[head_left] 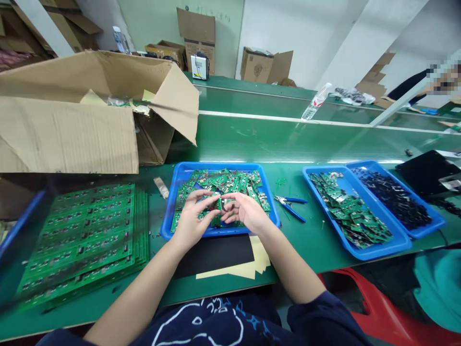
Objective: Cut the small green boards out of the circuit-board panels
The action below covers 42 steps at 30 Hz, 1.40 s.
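Note:
My left hand (192,218) and my right hand (248,211) meet over a blue tray (275,218) heaped with small green circuit boards (234,180). The fingertips of both hands close on a small circuit board (221,204) held on edge between them, mostly hidden by the fingers. Under the tray's near edge lie a black sheet (216,257) and some pale yellow paper (248,270). Blue-handled pliers (291,206) rest just right of the tray, their handles spread.
A stack of large green circuit panels (82,235) is at left, below an open cardboard box (68,134). To the right stand a blue tray of small boards (403,242) and a blue tray of black parts (437,223). A water bottle (317,102) stands behind.

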Each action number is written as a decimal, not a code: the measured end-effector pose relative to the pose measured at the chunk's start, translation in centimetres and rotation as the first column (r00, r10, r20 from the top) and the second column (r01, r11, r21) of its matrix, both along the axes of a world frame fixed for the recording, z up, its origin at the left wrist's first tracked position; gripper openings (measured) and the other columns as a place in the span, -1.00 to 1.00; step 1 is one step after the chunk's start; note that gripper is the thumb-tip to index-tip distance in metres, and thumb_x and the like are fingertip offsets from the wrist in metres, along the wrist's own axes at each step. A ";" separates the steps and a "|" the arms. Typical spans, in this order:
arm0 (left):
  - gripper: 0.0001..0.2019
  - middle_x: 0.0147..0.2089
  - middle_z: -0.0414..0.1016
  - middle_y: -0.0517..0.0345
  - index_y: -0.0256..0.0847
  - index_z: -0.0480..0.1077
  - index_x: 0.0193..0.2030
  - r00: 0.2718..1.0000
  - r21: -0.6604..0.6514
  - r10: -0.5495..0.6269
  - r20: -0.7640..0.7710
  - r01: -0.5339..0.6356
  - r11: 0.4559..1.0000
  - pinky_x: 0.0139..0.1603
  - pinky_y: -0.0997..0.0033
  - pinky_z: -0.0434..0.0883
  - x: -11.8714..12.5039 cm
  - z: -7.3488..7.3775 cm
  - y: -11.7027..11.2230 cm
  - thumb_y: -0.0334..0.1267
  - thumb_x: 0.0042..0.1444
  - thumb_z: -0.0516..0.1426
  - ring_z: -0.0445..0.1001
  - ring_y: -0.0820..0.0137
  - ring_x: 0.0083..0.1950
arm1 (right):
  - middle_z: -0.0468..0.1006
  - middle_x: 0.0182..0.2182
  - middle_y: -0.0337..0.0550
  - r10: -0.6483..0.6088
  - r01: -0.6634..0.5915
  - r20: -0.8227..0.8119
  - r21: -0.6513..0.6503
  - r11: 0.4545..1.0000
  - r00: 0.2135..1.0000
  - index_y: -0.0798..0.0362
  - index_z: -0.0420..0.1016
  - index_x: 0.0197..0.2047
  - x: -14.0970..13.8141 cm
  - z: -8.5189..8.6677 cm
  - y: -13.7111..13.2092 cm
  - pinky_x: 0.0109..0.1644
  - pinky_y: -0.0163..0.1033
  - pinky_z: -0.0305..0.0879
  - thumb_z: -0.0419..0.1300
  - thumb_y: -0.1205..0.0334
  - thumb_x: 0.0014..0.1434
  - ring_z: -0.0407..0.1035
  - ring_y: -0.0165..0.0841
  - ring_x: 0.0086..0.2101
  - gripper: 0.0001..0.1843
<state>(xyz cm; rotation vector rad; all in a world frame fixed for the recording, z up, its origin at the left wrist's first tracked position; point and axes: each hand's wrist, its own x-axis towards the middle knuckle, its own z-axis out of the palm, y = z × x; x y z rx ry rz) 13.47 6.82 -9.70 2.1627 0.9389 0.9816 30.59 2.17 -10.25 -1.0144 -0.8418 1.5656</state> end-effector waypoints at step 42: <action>-0.60 -0.16 0.54 0.01 -0.23 0.52 -0.19 0.902 -0.631 0.110 0.418 0.202 0.749 0.01 0.25 0.33 1.5 -1.1 -1.0 -0.07 -0.18 0.28 0.44 0.25 -0.09 | 0.51 -0.40 -0.14 -0.647 0.002 0.553 0.759 0.651 0.525 0.04 0.40 -0.36 -1.5 -0.8 -0.7 -0.24 -0.23 0.33 0.07 0.26 0.18 0.38 -0.37 -0.37 -0.87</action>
